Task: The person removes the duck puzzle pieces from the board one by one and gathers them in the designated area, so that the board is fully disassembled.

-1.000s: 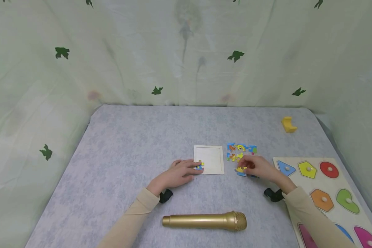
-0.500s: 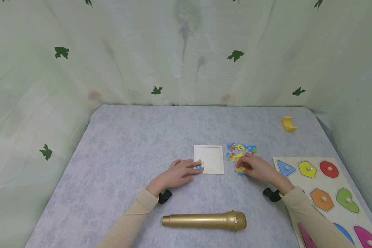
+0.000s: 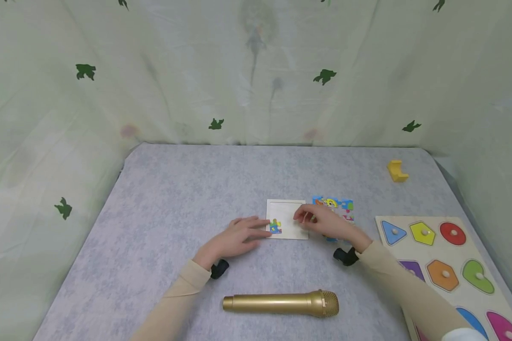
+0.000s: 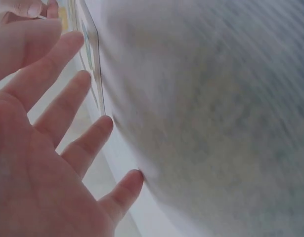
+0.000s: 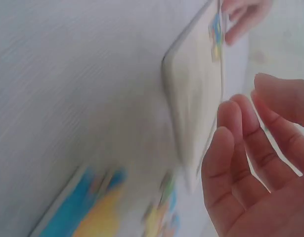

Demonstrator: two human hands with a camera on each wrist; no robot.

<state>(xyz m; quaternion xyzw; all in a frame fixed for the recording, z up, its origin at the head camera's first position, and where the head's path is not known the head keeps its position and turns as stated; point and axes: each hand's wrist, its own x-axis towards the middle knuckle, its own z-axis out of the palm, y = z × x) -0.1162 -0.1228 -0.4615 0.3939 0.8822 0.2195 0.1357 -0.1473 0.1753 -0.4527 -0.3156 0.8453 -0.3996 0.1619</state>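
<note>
My left hand (image 3: 236, 238) lies with fingers spread at the left edge of a square wooden puzzle tray (image 3: 293, 232). Its fingertips touch the rim beside a blue, yellow and green puzzle piece (image 3: 275, 227) in the tray's lower left corner. Over the tray's right side is my right hand (image 3: 328, 221), thumb and fingers bent together. It pinches a small puzzle piece, of which only a pale edge shows; the fingers hide the rest. Under and behind that hand lie several loose puzzle pieces (image 3: 345, 204), partly covered; the right wrist view shows blue and yellow pieces (image 5: 100, 210), blurred.
A gold microphone (image 3: 281, 303) lies in front of both hands. To the right is a large wooden shape board (image 3: 435, 251) with knobbed coloured shapes, partly under the right sleeve. A yellow block (image 3: 397, 171) stands at the back right. Cloth walls (image 3: 256, 104) surround the table.
My right hand has moved left from the loose pieces to over the tray, carrying a piece. My left hand has drawn back slightly left, uncovering more of the piece in the corner.
</note>
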